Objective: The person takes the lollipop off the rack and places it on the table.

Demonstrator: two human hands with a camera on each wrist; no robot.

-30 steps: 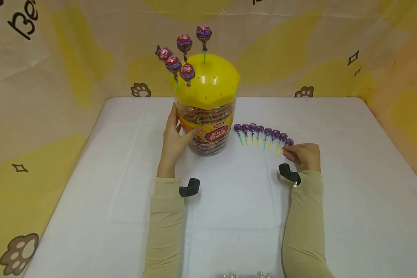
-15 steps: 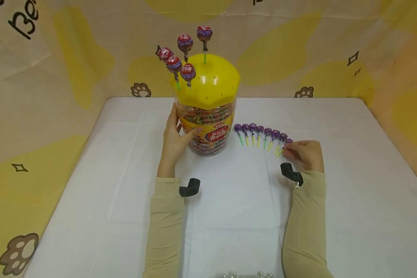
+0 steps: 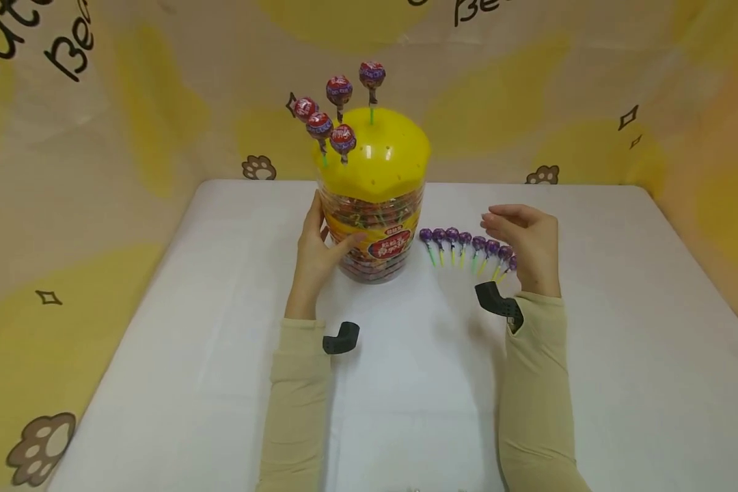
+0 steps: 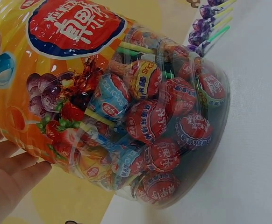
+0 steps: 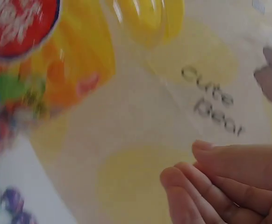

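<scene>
The clear jar [image 3: 391, 244] of wrapped lollipops stands upright on the white bench [image 3: 406, 410], its yellow lid [image 3: 393, 154] bearing five red-and-purple lollipops [image 3: 343, 139] on sticks, with the left hand [image 3: 315, 260] gripping its side, thumb across the front. To its right, purple lollipops [image 3: 465, 239] lie in a curved row, and the right hand [image 3: 531, 246] hangs in the air by the row's far end, released, fingers loosely bent and thumb apart from the fingertips.
</scene>
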